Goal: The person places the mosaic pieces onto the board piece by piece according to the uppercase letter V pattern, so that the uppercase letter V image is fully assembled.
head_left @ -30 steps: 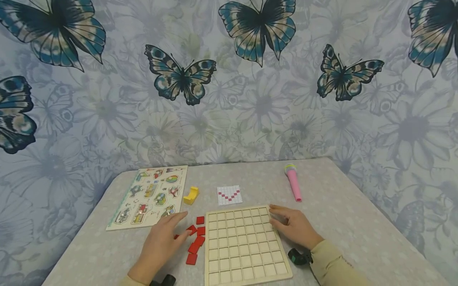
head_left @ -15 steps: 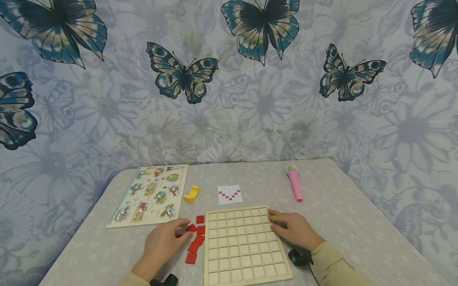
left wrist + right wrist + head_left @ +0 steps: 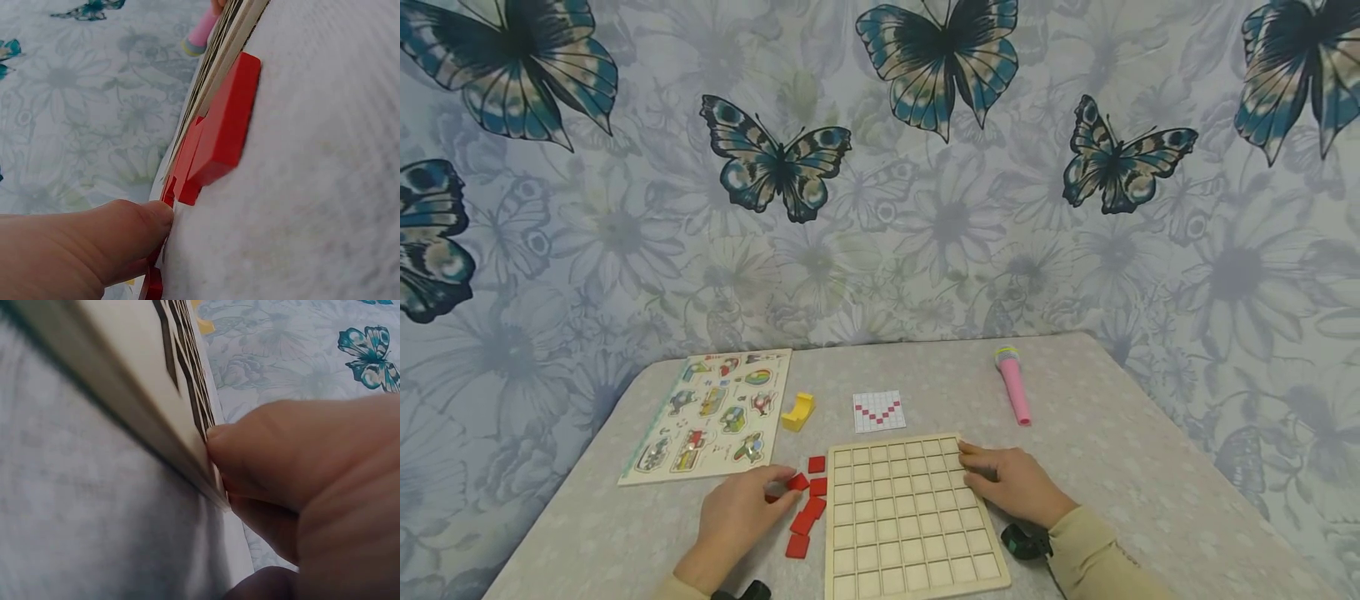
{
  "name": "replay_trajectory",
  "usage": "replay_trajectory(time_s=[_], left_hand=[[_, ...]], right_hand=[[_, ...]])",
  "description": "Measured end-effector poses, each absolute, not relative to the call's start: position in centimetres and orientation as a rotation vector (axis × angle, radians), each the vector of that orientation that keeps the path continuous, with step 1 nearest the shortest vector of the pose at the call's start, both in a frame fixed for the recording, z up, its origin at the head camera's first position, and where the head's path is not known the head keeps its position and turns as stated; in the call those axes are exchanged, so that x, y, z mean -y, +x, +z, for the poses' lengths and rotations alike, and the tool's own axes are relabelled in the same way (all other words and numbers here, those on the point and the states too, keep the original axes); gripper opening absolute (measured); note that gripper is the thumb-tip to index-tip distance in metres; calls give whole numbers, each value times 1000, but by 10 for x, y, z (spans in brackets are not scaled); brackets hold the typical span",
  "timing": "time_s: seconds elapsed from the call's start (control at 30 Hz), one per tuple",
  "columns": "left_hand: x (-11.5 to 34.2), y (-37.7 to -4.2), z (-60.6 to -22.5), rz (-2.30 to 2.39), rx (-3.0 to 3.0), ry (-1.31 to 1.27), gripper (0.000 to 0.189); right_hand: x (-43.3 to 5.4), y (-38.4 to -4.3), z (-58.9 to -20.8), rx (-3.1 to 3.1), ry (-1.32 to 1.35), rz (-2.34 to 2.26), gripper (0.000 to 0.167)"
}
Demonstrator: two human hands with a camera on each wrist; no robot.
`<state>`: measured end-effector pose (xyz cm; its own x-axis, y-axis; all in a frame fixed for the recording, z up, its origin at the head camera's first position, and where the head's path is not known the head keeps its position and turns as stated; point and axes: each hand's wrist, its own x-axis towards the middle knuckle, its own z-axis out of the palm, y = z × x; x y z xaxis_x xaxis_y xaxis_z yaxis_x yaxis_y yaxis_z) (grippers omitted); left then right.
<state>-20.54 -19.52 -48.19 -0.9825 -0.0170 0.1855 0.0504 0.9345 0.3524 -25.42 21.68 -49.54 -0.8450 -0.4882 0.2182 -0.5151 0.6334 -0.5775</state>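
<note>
My left hand (image 3: 741,504) is low over the red square tiles, left of the board. Its thumb and forefinger pinch a red tile (image 3: 797,482); in the left wrist view the thumb (image 3: 134,228) presses at the tiles' edges. Other red tiles (image 3: 797,546) lie in a loose column along the board's left side, one partly hidden behind the fingers. The wooden grid board (image 3: 910,517) lies flat with bare cells. At its far right corner rests my right hand (image 3: 1015,483), fingertips and thumb touching the edge. The right wrist view shows the thumb (image 3: 240,447) on the board's rim.
Behind the board lies a white pattern card (image 3: 880,411) with pink squares in a V. A yellow curved block (image 3: 798,412) and a picture puzzle board (image 3: 711,417) are to the left. A pink toy microphone (image 3: 1015,387) lies back right, before a butterfly-papered wall.
My left hand has come down onto the tiles, its forefinger and thumb drawing together around one. The right hand has stayed at the board's edge.
</note>
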Motion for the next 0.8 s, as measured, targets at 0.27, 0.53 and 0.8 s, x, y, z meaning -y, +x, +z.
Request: replay_trajectory(time_s=[0.27, 0.53, 0.8], left_hand=[[195, -206, -485, -554, 2885, -13, 33], [193, -206, -484, -547, 2851, -12, 32], [190, -204, -482, -661, 2797, -7, 34]], right_hand=[[-215, -253, -494, 2826, 839, 1000, 41], [-216, -253, -494, 2829, 844, 969, 41], [-215, -254, -494, 2832, 851, 979, 41]])
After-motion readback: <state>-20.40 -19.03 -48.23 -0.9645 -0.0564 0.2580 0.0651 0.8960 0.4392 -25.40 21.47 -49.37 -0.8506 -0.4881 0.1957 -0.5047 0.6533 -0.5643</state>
